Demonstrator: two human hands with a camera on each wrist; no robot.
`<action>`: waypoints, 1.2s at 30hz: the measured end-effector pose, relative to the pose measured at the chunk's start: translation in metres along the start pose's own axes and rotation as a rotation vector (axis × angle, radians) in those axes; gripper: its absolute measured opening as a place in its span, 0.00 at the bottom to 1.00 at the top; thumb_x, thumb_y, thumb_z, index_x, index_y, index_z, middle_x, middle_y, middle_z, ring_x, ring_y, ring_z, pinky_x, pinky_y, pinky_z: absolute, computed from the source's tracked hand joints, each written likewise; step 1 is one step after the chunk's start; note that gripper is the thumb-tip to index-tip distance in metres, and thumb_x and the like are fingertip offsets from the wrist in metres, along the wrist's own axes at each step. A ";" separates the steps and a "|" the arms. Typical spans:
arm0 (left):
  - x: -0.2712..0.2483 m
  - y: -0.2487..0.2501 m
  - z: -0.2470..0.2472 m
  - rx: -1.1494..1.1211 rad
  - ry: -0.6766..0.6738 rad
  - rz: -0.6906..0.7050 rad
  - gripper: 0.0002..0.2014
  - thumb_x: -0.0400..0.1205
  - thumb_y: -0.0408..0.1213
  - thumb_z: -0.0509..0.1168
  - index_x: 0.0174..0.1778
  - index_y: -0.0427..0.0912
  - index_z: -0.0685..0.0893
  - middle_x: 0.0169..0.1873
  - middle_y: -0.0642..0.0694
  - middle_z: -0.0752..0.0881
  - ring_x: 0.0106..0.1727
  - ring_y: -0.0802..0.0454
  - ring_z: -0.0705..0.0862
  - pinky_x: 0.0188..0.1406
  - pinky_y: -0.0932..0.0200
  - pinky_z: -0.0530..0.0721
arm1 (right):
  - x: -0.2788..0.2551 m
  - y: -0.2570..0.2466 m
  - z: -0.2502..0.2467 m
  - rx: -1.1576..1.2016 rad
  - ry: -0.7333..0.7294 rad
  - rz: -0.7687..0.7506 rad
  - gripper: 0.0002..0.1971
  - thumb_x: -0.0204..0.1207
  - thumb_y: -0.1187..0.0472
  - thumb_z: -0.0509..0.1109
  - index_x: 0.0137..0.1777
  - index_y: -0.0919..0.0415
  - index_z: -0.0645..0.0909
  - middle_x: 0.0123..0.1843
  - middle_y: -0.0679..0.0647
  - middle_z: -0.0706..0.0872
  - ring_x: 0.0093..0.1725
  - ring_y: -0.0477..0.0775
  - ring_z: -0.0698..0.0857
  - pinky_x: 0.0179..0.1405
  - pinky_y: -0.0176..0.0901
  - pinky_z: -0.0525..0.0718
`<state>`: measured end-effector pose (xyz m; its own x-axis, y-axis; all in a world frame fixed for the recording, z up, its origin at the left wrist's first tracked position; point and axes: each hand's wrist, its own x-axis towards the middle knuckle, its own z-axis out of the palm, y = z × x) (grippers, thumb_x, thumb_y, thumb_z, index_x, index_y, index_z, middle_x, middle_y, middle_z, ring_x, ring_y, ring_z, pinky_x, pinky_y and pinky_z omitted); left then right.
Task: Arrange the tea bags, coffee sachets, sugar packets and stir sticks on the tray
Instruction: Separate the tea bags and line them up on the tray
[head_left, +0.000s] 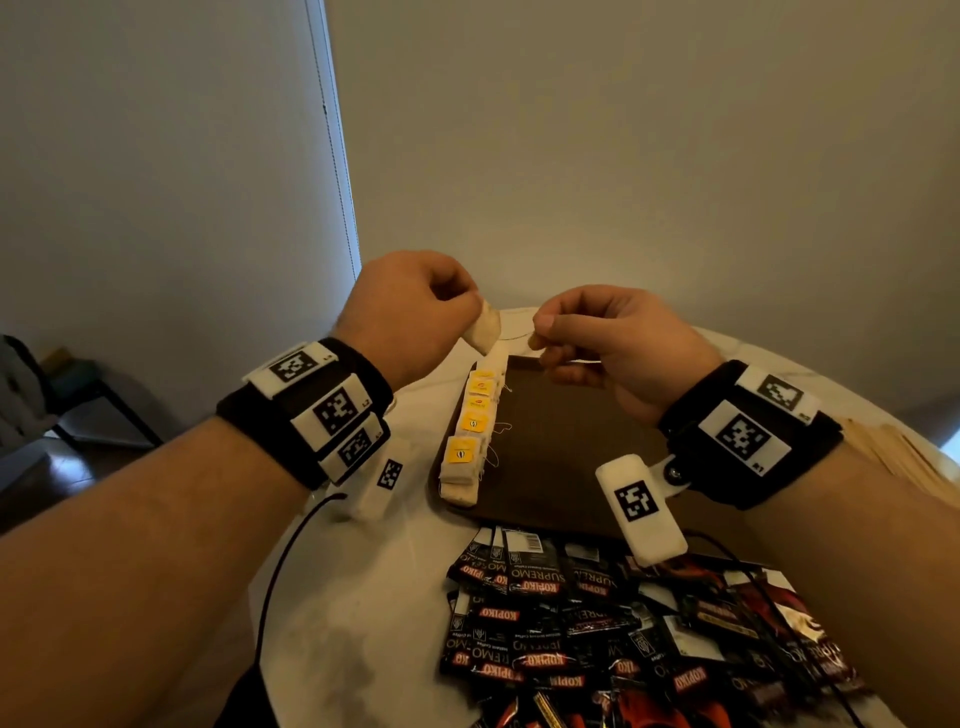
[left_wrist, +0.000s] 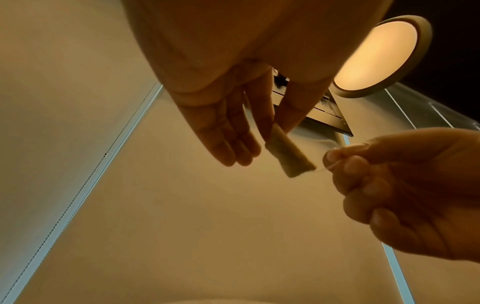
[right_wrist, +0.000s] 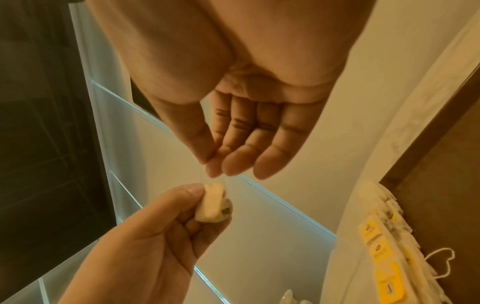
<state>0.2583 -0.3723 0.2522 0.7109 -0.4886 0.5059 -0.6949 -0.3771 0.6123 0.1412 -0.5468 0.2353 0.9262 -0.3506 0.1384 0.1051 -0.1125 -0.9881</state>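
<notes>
Sachets (head_left: 597, 623), glossy black and red coffee packs, lie heaped nearest on the pale table (head_left: 363, 597). Beyond, a flat dark tray (head_left: 571, 457) carries a row of yellow-tagged tea bags (head_left: 470, 431) along its left edge. Above its far end, the left hand (head_left: 415, 312) pinches a soft papery tea bag (head_left: 483, 330), and the right hand (head_left: 613, 343) pinches its thin string.

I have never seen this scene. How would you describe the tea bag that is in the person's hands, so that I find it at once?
Start at the dark brown tray on the round white table; a row of tea bags with yellow tags lies along its left edge. Above the far end of that row, the left hand pinches one tea bag. It alone is in the air, its string pulled by the right hand.
</notes>
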 end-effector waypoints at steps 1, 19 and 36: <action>0.001 0.001 -0.001 -0.008 0.014 0.021 0.04 0.85 0.41 0.70 0.51 0.50 0.90 0.42 0.58 0.88 0.46 0.62 0.85 0.47 0.68 0.82 | 0.001 0.000 -0.001 -0.005 -0.006 0.004 0.03 0.80 0.66 0.75 0.52 0.63 0.88 0.43 0.57 0.92 0.35 0.50 0.87 0.40 0.45 0.90; 0.021 -0.010 0.005 -0.340 0.023 -0.264 0.07 0.87 0.43 0.67 0.54 0.47 0.88 0.54 0.43 0.89 0.54 0.40 0.91 0.49 0.38 0.94 | 0.018 0.004 0.002 -0.114 0.027 0.016 0.10 0.78 0.61 0.79 0.59 0.55 0.88 0.53 0.54 0.92 0.50 0.53 0.91 0.49 0.50 0.93; 0.040 -0.029 0.008 -0.391 0.045 -0.399 0.04 0.88 0.38 0.67 0.49 0.46 0.87 0.54 0.40 0.89 0.55 0.40 0.90 0.50 0.38 0.94 | 0.025 0.008 0.011 -0.040 -0.033 0.039 0.02 0.80 0.64 0.76 0.50 0.60 0.89 0.46 0.56 0.94 0.44 0.54 0.89 0.49 0.50 0.92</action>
<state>0.3060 -0.3869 0.2492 0.9205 -0.3305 0.2085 -0.2847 -0.2016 0.9372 0.1692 -0.5460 0.2296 0.9409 -0.3243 0.0974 0.0552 -0.1369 -0.9890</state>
